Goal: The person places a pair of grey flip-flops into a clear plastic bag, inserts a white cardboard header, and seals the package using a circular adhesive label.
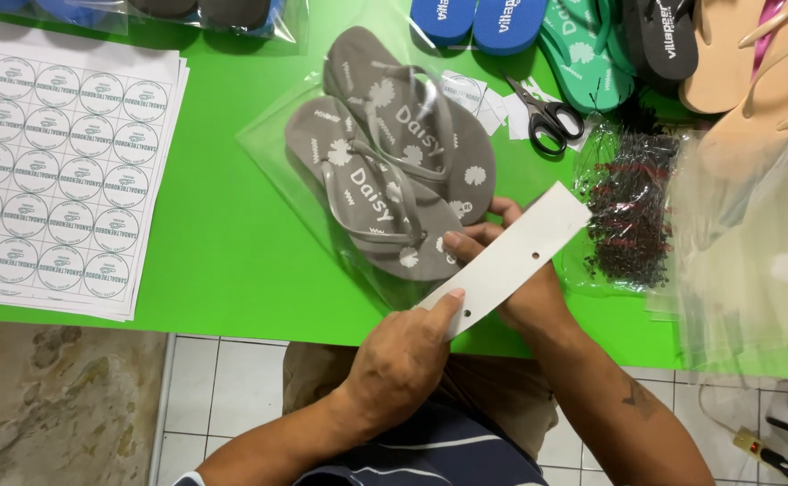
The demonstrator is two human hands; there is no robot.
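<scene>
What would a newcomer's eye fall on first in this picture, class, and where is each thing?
First, the bright green table, with grey flip-flops in a clear bag at its centre. Just below them, the left hand and right hand hold a white card strip. At far left lies a stack of round-label sheets.

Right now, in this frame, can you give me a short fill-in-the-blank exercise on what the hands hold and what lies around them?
1. Both hands, the left hand and the right hand, hold a white card strip punched with small ____.
2. The grey flip-flops lie inside a clear plastic ____.
3. The table top is bright ____.
4. The scissors have ____ handles.

Missing words: holes; bag; green; black
</scene>
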